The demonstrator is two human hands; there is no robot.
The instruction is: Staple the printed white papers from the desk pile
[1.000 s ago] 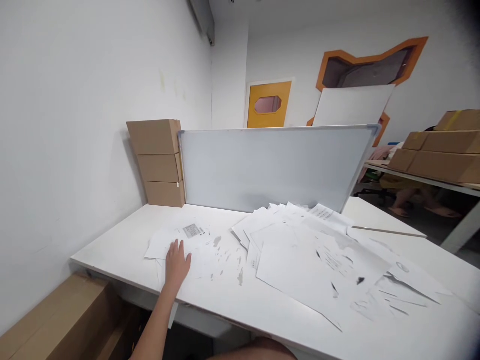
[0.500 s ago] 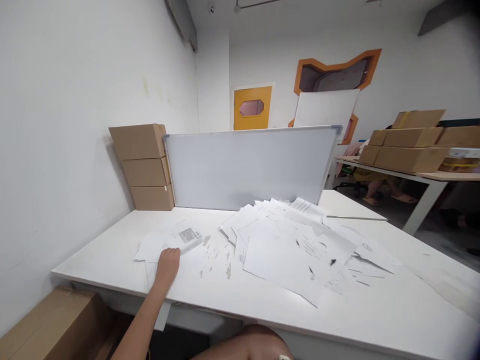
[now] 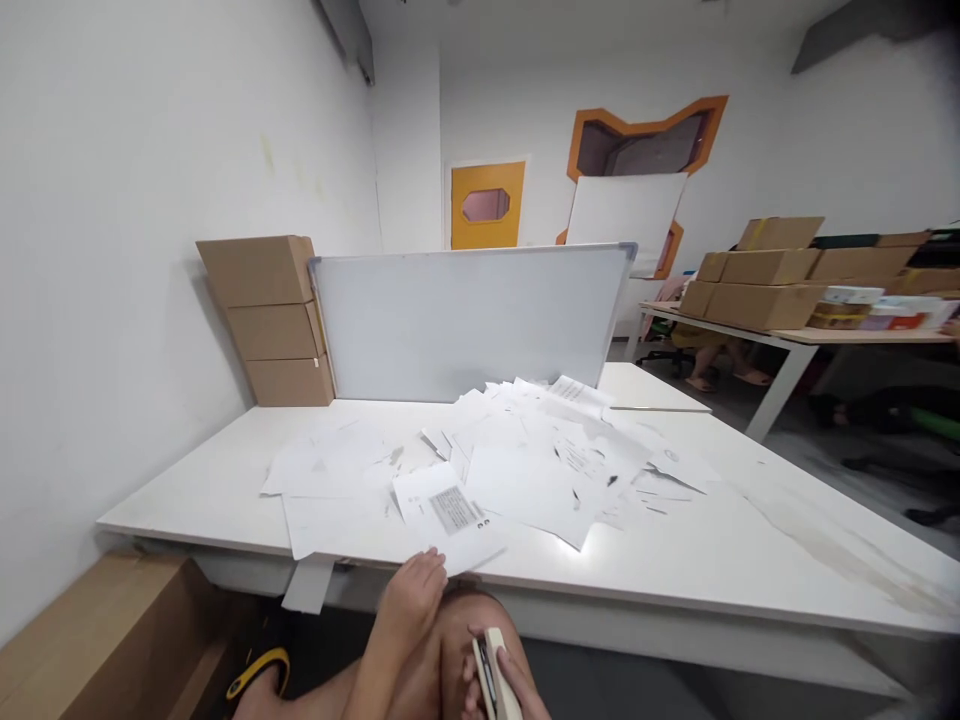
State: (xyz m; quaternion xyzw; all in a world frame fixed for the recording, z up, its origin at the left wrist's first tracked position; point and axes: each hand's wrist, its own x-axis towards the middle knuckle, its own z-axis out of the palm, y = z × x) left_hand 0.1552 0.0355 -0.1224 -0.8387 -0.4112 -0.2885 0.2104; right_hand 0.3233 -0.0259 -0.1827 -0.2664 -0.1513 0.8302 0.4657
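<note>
A yellow door (image 3: 486, 205) stands in the far white wall (image 3: 787, 130).

left hand (image 3: 409, 598) touching printed sheet (image 3: 444, 512), papers (image 3: 525, 470) scattered

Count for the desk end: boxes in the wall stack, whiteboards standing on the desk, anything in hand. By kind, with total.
Cardboard boxes in the wall stack: 3
Whiteboard standing on the desk: 1
White stapler in the right hand: 1
Total: 5
</note>
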